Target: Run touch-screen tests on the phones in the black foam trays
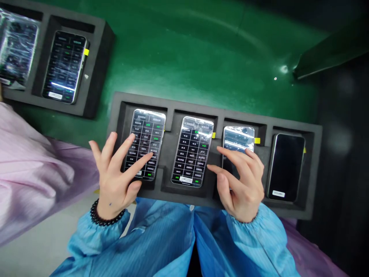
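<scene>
Several smartphones lie face up in the pockets of a dark foam tray. My left hand, fingers spread, is over the leftmost smartphone; its index fingertip is at the lit screen, which shows a grid of labels, some green. A similar grid fills the second smartphone. My right hand hovers with fingers apart over the third smartphone and partly hides it. One right fingertip is near the second phone's right edge. At the right end, the fourth smartphone has a dark screen.
Another foam tray at upper left holds a lit smartphone and a phone under shiny film. The table is green. A person's pink sleeve is at the left. A dark post stands at upper right.
</scene>
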`<act>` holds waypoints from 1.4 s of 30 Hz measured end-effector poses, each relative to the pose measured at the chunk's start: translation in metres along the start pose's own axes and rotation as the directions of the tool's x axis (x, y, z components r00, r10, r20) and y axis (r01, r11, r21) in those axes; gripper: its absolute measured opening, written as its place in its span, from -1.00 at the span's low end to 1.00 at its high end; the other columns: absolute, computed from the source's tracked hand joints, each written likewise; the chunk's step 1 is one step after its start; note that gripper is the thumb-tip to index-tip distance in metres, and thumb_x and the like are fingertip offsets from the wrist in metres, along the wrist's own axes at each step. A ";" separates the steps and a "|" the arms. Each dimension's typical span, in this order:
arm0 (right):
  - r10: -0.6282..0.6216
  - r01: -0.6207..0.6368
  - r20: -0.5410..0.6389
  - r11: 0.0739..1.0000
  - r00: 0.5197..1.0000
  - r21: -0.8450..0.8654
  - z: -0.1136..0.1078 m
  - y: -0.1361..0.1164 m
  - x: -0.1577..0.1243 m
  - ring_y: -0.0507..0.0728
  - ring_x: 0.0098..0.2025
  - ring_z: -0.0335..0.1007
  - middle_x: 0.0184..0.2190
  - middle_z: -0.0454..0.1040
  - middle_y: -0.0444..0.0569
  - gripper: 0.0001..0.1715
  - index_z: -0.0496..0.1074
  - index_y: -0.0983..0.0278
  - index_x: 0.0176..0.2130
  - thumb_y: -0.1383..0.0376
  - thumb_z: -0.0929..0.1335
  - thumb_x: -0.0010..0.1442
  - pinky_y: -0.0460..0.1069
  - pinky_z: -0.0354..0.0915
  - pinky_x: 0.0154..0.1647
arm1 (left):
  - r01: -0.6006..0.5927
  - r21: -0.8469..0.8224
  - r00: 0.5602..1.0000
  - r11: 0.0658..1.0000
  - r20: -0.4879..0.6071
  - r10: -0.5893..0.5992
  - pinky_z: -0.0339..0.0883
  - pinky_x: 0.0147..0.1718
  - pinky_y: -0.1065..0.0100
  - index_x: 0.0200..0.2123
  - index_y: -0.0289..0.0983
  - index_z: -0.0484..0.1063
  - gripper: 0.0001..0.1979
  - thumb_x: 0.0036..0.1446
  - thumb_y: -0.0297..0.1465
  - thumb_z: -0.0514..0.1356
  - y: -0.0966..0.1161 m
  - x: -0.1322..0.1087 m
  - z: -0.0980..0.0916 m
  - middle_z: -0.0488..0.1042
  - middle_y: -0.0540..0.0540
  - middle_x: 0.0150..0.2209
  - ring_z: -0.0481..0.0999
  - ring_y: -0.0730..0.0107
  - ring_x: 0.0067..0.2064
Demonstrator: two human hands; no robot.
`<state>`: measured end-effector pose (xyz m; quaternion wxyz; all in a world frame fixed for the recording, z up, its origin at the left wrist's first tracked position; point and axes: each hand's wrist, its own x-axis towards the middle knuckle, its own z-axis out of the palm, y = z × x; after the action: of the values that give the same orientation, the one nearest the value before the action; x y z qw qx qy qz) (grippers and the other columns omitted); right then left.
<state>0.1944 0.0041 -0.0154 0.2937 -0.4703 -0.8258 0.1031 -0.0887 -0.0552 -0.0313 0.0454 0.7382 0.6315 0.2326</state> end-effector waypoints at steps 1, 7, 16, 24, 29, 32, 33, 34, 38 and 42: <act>-0.004 0.004 0.002 1.000 1.000 0.000 0.000 0.000 0.000 0.26 0.02 0.50 0.06 0.57 0.04 -0.68 0.61 0.21 -0.26 0.39 0.27 0.34 0.33 0.24 0.27 | 0.004 0.003 1.000 1.000 -0.008 -0.004 -0.39 0.42 -0.46 0.31 0.21 0.28 -0.46 0.42 -0.03 -0.24 0.000 -0.001 0.000 0.02 0.18 0.47 -0.08 -0.13 0.51; -0.004 0.004 0.022 1.000 1.000 0.003 0.001 0.000 0.001 0.24 0.04 0.50 0.05 0.58 0.06 -0.68 0.61 0.23 -0.28 0.39 0.27 0.35 0.31 0.22 0.28 | 0.027 0.024 0.997 0.999 0.065 -0.029 -0.43 0.41 -0.48 0.40 0.17 0.12 -0.39 0.38 0.05 -0.27 0.002 0.004 0.001 -0.14 0.10 0.51 -0.16 -0.21 0.51; 0.050 -0.045 0.075 0.996 0.996 -0.074 0.001 -0.001 0.002 0.26 0.14 0.42 0.16 0.51 0.05 -0.68 0.61 0.19 -0.04 0.36 0.29 0.35 0.29 0.20 0.32 | 0.048 0.005 0.991 0.999 0.122 -0.048 -0.49 0.38 -0.51 0.39 0.24 0.07 -0.43 0.38 0.06 -0.23 0.001 0.005 0.002 -0.19 0.16 0.52 -0.22 -0.18 0.52; 0.060 -0.055 0.063 0.996 0.996 -0.076 0.000 -0.003 0.001 0.27 0.19 0.40 0.22 0.45 0.08 -0.62 0.51 0.17 0.12 0.30 0.28 0.38 0.28 0.16 0.36 | 0.108 -0.059 0.992 0.992 0.075 -0.103 -0.48 0.45 -0.34 0.43 0.22 -0.03 -0.38 0.36 0.08 -0.25 0.001 0.005 -0.002 -0.21 0.23 0.52 -0.22 -0.10 0.53; 0.206 -0.232 -0.218 0.967 0.954 -0.101 -0.031 0.025 -0.028 0.32 0.20 0.40 0.19 0.48 0.07 -0.53 0.45 0.19 0.21 0.32 0.26 0.37 0.25 0.26 0.28 | -0.156 -0.061 0.980 0.986 0.117 0.162 -0.48 0.45 -0.35 0.46 0.12 -0.04 -0.15 0.18 0.19 0.11 -0.004 0.003 -0.003 -0.21 0.05 0.53 -0.19 -0.25 0.51; 0.357 -0.437 -0.350 0.881 0.866 -0.183 -0.056 0.054 -0.061 0.40 0.25 0.36 0.21 0.46 0.16 -0.50 0.40 0.25 0.27 0.25 0.24 0.40 0.35 0.22 0.29 | -0.278 -0.057 0.942 0.959 0.181 0.284 -0.47 0.44 -0.33 0.47 0.08 -0.07 -0.06 0.13 0.09 0.26 0.001 0.004 0.000 -0.21 -0.06 0.53 -0.17 -0.24 0.51; 0.383 -0.482 -0.373 0.848 0.845 -0.222 -0.062 0.063 -0.073 0.42 0.27 0.35 0.22 0.45 0.20 -0.47 0.36 0.28 0.30 0.21 0.22 0.42 0.38 0.22 0.28 | -0.318 -0.058 0.927 0.946 0.191 0.323 -0.45 0.43 -0.35 0.47 0.04 -0.06 -0.05 0.12 0.04 0.30 0.006 0.004 0.003 -0.17 -0.13 0.52 -0.16 -0.25 0.51; 0.409 -0.519 -0.388 0.821 0.826 -0.239 -0.067 0.070 -0.083 0.44 0.27 0.34 0.23 0.43 0.24 -0.44 0.32 0.30 0.32 0.18 0.20 0.43 0.40 0.23 0.26 | -0.356 -0.062 0.912 0.933 0.198 0.361 -0.42 0.43 -0.36 0.47 -0.01 -0.04 -0.04 0.12 0.00 0.33 0.011 0.005 0.005 -0.13 -0.20 0.51 -0.14 -0.25 0.51; 0.490 -0.583 -0.356 0.780 0.796 -0.228 -0.067 0.084 -0.107 0.44 0.34 0.27 0.30 0.32 0.34 -0.33 0.18 0.37 0.39 0.11 0.17 0.45 0.39 0.25 0.28 | -0.447 -0.084 0.866 0.890 0.207 0.455 -0.38 0.44 -0.32 0.44 -0.11 0.04 -0.14 0.17 -0.13 0.32 0.032 0.009 0.015 0.00 -0.27 0.48 -0.11 -0.13 0.51; 0.550 -0.628 -0.325 0.747 0.769 -0.220 -0.063 0.076 -0.110 0.42 0.40 0.17 0.36 0.23 0.34 -0.25 0.08 0.38 0.43 0.02 0.13 0.45 0.38 0.19 0.34 | -0.478 -0.086 0.848 0.874 0.215 0.484 -0.34 0.41 -0.38 0.43 -0.11 0.06 -0.15 0.17 -0.16 0.34 0.024 0.024 0.020 -0.08 -0.29 0.50 -0.16 -0.19 0.52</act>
<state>0.3279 -0.0544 -0.0414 0.2637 -0.7578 -0.5968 -0.0002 -0.0566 -0.0327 -0.0333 0.0693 0.8938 0.4136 0.1590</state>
